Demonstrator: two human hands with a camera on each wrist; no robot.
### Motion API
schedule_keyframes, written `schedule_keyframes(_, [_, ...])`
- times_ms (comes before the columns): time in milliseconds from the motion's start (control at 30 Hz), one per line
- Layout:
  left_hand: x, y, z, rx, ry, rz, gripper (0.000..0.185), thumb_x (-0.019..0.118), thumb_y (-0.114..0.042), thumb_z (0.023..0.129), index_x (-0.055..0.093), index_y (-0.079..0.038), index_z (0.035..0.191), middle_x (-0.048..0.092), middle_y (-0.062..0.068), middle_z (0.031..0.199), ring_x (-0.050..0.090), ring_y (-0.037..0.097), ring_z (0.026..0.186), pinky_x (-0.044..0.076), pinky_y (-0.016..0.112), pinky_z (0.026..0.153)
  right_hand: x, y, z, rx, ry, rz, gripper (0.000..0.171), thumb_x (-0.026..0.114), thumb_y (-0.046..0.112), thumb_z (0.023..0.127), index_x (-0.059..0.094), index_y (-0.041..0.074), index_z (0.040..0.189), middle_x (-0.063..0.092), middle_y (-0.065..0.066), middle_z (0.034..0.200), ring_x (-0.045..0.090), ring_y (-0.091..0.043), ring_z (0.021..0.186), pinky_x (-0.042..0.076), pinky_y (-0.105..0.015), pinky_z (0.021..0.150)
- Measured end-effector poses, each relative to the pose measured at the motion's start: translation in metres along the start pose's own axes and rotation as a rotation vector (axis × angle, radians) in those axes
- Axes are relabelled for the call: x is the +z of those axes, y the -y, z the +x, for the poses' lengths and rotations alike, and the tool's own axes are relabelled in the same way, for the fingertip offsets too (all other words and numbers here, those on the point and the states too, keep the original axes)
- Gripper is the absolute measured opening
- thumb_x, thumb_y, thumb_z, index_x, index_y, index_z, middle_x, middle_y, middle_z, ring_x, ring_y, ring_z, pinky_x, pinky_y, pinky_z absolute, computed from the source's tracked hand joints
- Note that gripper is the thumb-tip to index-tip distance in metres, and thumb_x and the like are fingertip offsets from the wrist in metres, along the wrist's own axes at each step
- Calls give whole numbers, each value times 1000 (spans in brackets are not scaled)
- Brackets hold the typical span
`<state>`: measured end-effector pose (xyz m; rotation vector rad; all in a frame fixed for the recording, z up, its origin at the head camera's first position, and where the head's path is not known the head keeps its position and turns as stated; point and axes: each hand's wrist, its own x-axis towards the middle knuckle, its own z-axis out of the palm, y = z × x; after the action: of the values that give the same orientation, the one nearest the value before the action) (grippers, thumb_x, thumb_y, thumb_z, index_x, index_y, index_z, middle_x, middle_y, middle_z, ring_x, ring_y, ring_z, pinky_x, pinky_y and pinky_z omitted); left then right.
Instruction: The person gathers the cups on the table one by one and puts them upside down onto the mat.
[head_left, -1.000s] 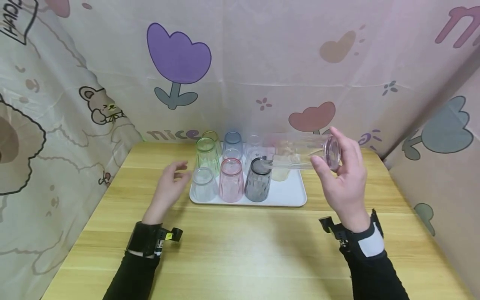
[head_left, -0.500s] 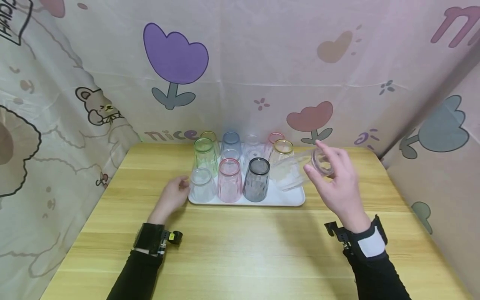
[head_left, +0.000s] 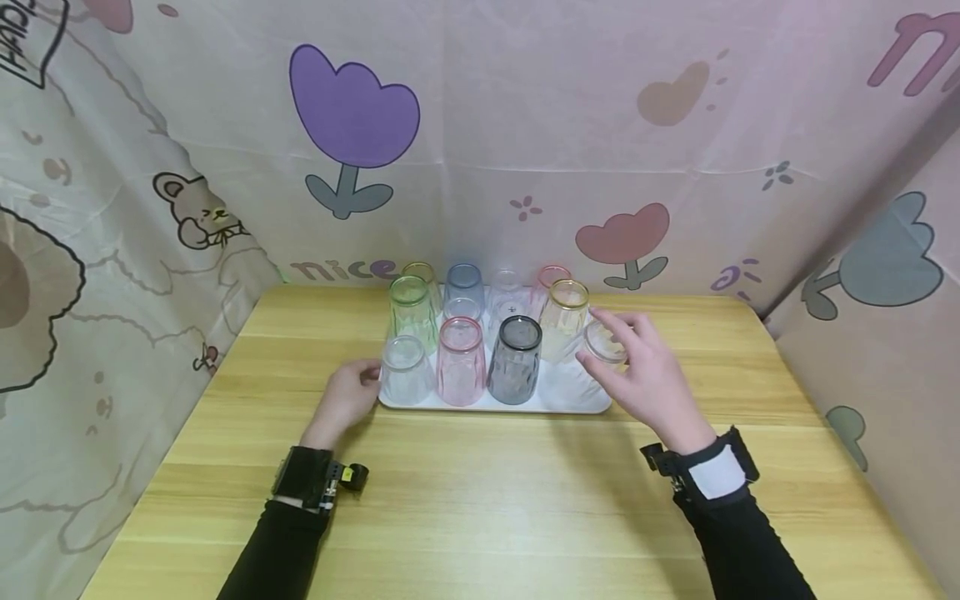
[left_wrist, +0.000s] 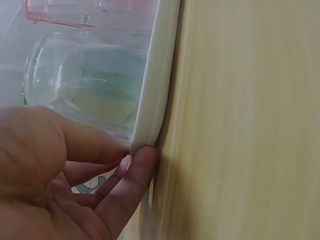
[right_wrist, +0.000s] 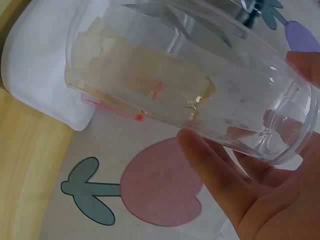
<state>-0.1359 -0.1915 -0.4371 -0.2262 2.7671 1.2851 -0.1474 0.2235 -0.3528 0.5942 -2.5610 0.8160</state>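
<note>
While the left hand [head_left: 347, 398] touches the tray [head_left: 577, 398], the right hand's [head_left: 647, 379] grip clamps the clear cup [head_left: 604, 342].

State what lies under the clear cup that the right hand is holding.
Under the clear cup gripped by the right hand is the near right corner of the white tray. The hand and cup hide whether its rim touches the tray.
</note>
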Motion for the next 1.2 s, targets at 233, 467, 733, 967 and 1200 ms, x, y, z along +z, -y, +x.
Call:
schedule_keyframes(233, [1, -3, -1, 5, -6, 2, 47, 53, -1, 97, 55, 6, 143, 64, 27, 134, 61, 41, 122, 53, 54, 102, 11, -1, 3, 29, 84, -27, 61, 77, 29, 94, 57, 15, 149, 58, -18, 125, 60, -31, 96, 51, -46, 74])
schedule_keyframes(467, [3, -2, -1, 6, -4, 0, 47, 53, -1, 97, 55, 6, 143, 64, 27, 134, 61, 40, 122, 53, 53, 102, 20, -5, 7, 45, 141, -59, 61, 76, 31, 94, 57, 15, 150, 56, -19, 124, 60, -32, 95, 52, -47, 72])
schedule_keyframes(733, [4, -2, 1, 6, 2, -3, 47, 52, 0, 97, 55, 6, 144, 63, 27, 135, 61, 41, 123, 52, 54, 103, 25, -7, 9, 75, 160, -75, 64, 75, 33, 95, 54, 12, 152, 57, -21, 127, 61, -34, 97, 55, -50, 73])
schedule_keyframes(967, [7, -4, 4, 17, 10, -8, 47, 52, 0, 97, 55, 6, 144, 63, 27, 135, 61, 40, 122, 53, 53, 101, 27, -13, 6, 67, 111, -34, 72, 79, 33, 93, 50, 5, 152, 59, -23, 129, 62, -40, 111, 53, -59, 93])
schedule_keyframes(1200, [1, -5, 3, 75, 8, 78, 46, 55, -2, 98, 54, 10, 142, 60, 31, 135, 58, 45, 124, 50, 57, 105, 24, -17, 4, 133, 93, 22, 77, 72, 40, 98, 41, 5, 158, 52, -24, 145, 61, -41, 113, 55, -58, 88])
